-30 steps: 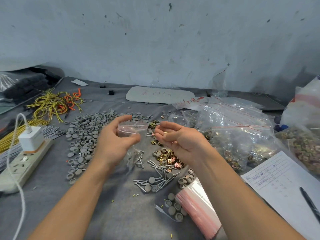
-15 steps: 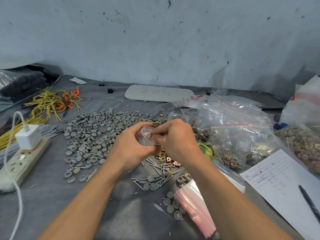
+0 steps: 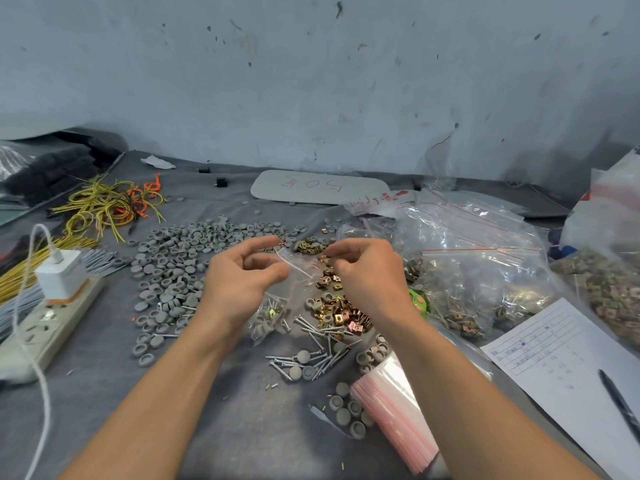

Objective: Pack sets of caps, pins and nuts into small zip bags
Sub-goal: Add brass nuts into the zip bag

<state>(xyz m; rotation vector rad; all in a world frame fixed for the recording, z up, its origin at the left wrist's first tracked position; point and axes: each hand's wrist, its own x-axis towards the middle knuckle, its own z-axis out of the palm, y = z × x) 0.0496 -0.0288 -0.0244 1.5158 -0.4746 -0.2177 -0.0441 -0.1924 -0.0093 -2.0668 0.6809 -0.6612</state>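
Observation:
A small clear zip bag (image 3: 298, 271) hangs between my hands above the table. My left hand (image 3: 242, 282) pinches its left top edge and my right hand (image 3: 363, 271) pinches its right top edge. Pins, grey caps and a nut show through the bag's lower part (image 3: 270, 320). Grey caps (image 3: 173, 271) lie spread to the left. Gold clip nuts (image 3: 339, 313) are heaped under my right hand. Loose pins (image 3: 311, 355) lie in front of them. A stack of empty zip bags (image 3: 398, 414) with pink strips lies at the lower right.
A white power strip (image 3: 45, 327) with a charger sits at the left, yellow and orange wires (image 3: 107, 206) behind it. Large clear bags of packed sets (image 3: 467, 268) fill the right. A paper form (image 3: 568, 368) and pen (image 3: 620, 400) lie at the right edge.
My hands, pressed together on the bag's top half a second ago, have drawn apart along its edge. The bag now hangs stretched between them.

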